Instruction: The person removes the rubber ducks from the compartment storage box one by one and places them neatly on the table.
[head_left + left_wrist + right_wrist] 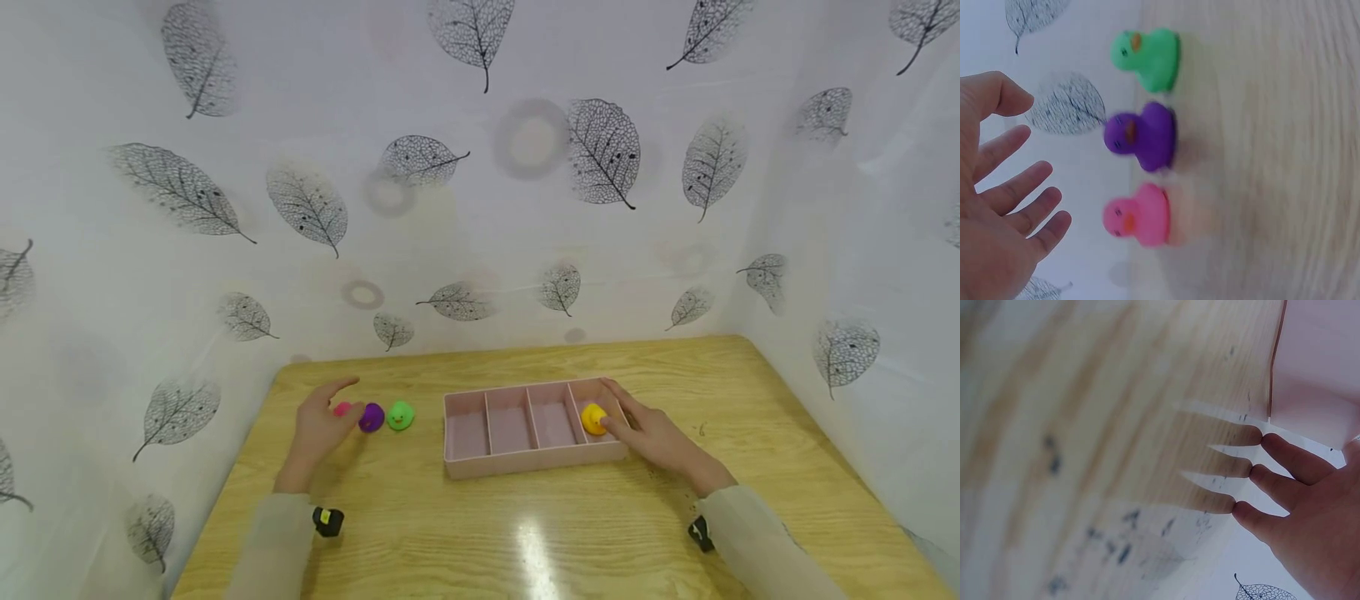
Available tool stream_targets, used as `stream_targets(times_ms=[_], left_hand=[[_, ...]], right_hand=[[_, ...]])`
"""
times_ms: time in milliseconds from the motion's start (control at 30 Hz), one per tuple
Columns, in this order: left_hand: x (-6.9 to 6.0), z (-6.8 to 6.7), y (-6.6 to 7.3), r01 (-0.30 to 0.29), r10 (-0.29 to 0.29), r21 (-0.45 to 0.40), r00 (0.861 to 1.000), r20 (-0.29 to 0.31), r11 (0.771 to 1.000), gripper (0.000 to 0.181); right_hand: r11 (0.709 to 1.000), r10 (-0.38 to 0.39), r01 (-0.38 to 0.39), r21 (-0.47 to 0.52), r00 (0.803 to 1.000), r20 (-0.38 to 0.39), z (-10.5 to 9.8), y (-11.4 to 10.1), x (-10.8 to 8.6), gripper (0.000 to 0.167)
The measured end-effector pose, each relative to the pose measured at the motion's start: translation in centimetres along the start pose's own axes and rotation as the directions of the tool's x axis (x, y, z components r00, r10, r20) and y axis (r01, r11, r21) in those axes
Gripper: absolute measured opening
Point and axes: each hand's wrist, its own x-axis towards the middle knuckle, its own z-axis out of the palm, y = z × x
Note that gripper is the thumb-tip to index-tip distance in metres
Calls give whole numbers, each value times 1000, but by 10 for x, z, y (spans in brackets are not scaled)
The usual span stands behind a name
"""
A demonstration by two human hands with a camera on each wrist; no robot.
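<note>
A pink divided box [536,458] lies on the table, with a yellow toy duck [592,419] in its rightmost compartment. My right hand [660,437] rests at the box's right end. Its thumb reaches over the wall beside the duck, while the other fingers [1279,490] extend outside, tips at the tabletop. Over on the left, my left hand [318,429] hovers with thumb and fingers apart, holding nothing. Nearest it is a pink duck [1138,215], partly hidden by the hand in the head view. Beside that stand a purple duck [1141,136] and a green duck [1147,59].
The wooden table [420,533] meets a white leaf-print curtain [480,250] at the back and both sides. A small black wrist device [327,522] sits at my left cuff, another [701,533] at my right.
</note>
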Motion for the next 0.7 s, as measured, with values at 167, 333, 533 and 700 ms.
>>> stream_targets(times_ms=[167,333,533,700], left_hand=[[2,15,28,-148,148,-16,989,-18,989,48],[4,29,55,-263,263,-20,965,15,965,48],[7,47,80,-335,336,-29,941,38,942,48],[7,64,101,-361,365,-63,928,79,930,50]], right_hand=[[1000,-4,4,0,1000,6,-1,0,-1,76],[1000,14,-14,-8,999,41,-4,-2,1,79],[1000,2,-2,-5,999,41,-7,-1,1,82],[998,20,-21,52,999,30,-13,-1,-2,86]])
